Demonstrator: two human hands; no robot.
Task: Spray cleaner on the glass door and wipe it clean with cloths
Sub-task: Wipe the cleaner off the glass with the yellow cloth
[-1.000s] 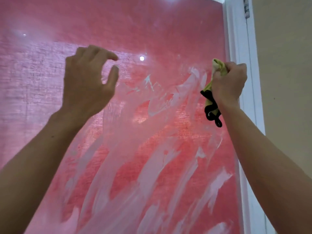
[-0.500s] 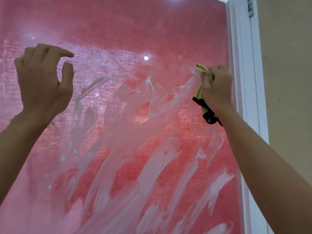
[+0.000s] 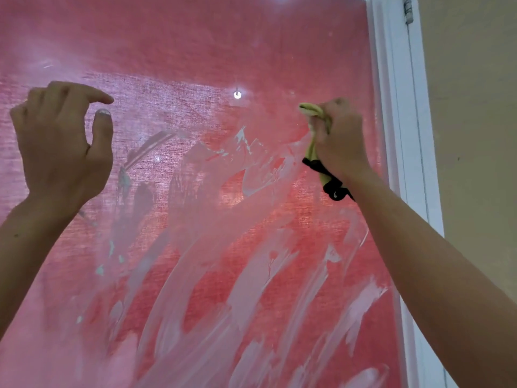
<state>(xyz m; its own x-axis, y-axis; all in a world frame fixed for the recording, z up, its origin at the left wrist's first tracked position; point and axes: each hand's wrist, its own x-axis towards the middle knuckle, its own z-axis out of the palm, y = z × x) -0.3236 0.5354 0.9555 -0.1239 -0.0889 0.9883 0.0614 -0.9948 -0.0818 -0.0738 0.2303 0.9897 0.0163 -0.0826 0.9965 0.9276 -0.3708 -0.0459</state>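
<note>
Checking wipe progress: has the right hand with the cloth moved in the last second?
Yes. The right hand, gripping the cloth, moved left, away from the white door frame.

two hands, left hand [image 3: 60, 144] and right hand [image 3: 340, 138], one yellow-green cloth [image 3: 314, 114], one glass door [image 3: 195, 51], one white frame [image 3: 391, 107], one hinge [image 3: 408, 9]
</note>
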